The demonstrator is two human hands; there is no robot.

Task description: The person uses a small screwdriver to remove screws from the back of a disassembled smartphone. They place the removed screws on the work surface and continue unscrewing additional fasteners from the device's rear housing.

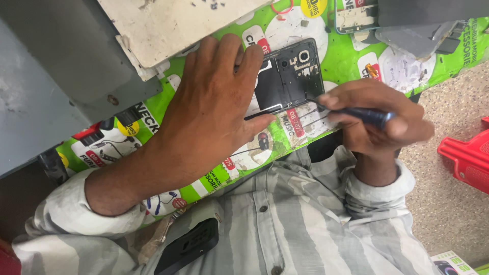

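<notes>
- Shirt point(305, 224) in grey and white stripes fills the near edge, with a black device point(187, 246) at its chest pocket.
- Right hand point(379, 119) sits just past the shirt, fingers pinched together around a dark-handled screwdriver point(364, 115), whose thin tip reaches the lower right corner of the opened phone point(288, 76).
- Left hand point(211, 109) lies flat, palm down, fingers together and extended, covering the phone's left part and pressing it onto the green printed mat point(346, 56).
- Opened phone lies back-up between the two hands, black inner frame and camera ring exposed.
- Worn white board point(178, 23) rests beyond the left hand.
- Second phone frame point(356, 15) lies at the mat's far edge.
- Red plastic object point(468, 155) stands on the floor to the right.
</notes>
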